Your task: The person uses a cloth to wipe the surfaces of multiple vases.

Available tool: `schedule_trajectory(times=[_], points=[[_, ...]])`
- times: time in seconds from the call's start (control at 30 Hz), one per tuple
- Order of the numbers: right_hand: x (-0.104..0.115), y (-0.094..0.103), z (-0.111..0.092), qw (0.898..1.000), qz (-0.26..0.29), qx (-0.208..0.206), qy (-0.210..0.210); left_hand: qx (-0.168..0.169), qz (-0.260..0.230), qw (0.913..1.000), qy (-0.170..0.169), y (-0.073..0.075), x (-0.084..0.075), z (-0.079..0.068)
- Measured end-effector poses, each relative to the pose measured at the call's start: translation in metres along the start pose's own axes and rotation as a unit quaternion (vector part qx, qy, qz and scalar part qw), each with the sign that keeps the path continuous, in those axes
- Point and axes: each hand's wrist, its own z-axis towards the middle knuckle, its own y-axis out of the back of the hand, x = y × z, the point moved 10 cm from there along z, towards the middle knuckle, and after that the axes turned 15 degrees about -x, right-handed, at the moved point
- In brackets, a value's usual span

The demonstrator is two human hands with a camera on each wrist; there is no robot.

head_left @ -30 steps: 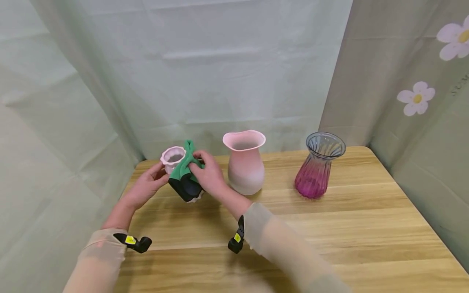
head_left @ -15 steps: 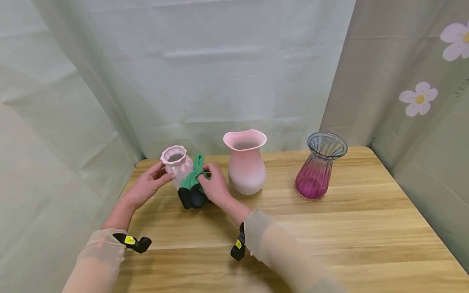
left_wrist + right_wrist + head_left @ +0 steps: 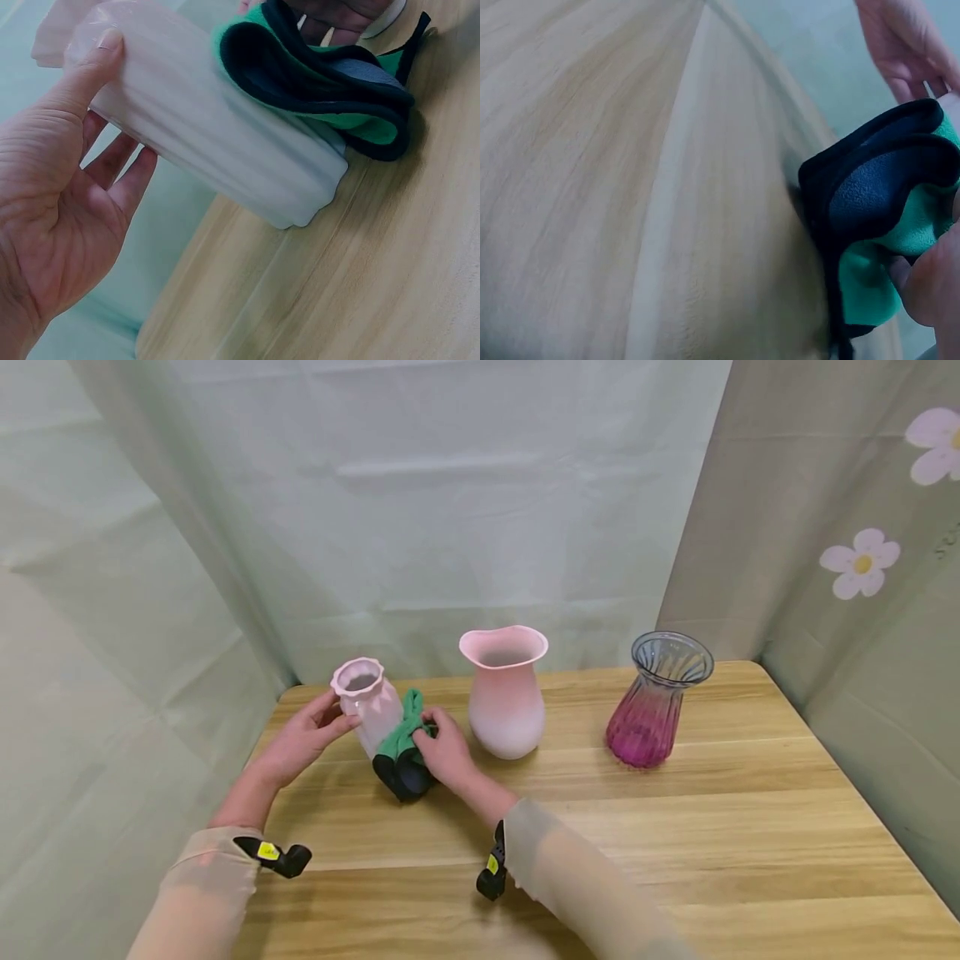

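Observation:
My left hand [image 3: 298, 742] holds a small pale pink vase [image 3: 377, 713] with a scalloped rim, near the table's back left. In the left wrist view the thumb lies over the upper part of the fluted vase [image 3: 202, 112] and the fingers reach behind it. My right hand [image 3: 450, 752] pinches a bunched green cloth [image 3: 399, 740] with a dark border and dark blue underside. This cloth overlaps the right side of the vase's lower body. In the right wrist view the folded cloth [image 3: 870, 187] hangs close over the wood, its dark edge facing the camera.
A taller pink-to-white vase [image 3: 506, 710] with a wavy rim stands just right of my right hand. Farther right is a ribbed glass vase [image 3: 643, 727], grey above and magenta below. Pale curtains [image 3: 450, 510] rise behind the wooden table [image 3: 712, 835].
My right hand has drawn the cloth rightward and down from the vase's neck to its lower right side, uncovering more of the body. The left hand has kept its hold.

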Motion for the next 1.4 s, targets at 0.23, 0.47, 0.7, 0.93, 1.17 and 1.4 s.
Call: schedule_trajectory(times=[0.23, 0.47, 0.7, 0.93, 1.17, 1.4], points=[[0.027, 0.006, 0.004, 0.999, 0.031, 0.0, -0.007, 0.0, 0.001, 1.0, 0.001, 0.0, 0.0, 0.0], [0.071, 0.016, 0.011, 0.998, 0.064, -0.019, 0.02, 0.003, -0.018, 0.9998, -0.011, 0.0, -0.001, -0.001], [0.097, 0.018, 0.013, 0.996, 0.062, -0.023, 0.053, 0.01, -0.038, 0.9991, -0.019, 0.0, -0.002, -0.001], [0.093, 0.014, 0.012, 0.997, 0.045, -0.023, 0.065, 0.011, -0.041, 0.9989, -0.019, -0.001, -0.002, -0.001], [0.081, 0.013, 0.01, 0.997, 0.035, -0.017, 0.07, 0.008, -0.033, 0.9994, -0.01, -0.001, -0.002, -0.001], [0.045, 0.01, 0.004, 0.998, 0.047, -0.02, 0.035, -0.006, 0.005, 0.9999, -0.01, 0.0, -0.002, 0.0]])
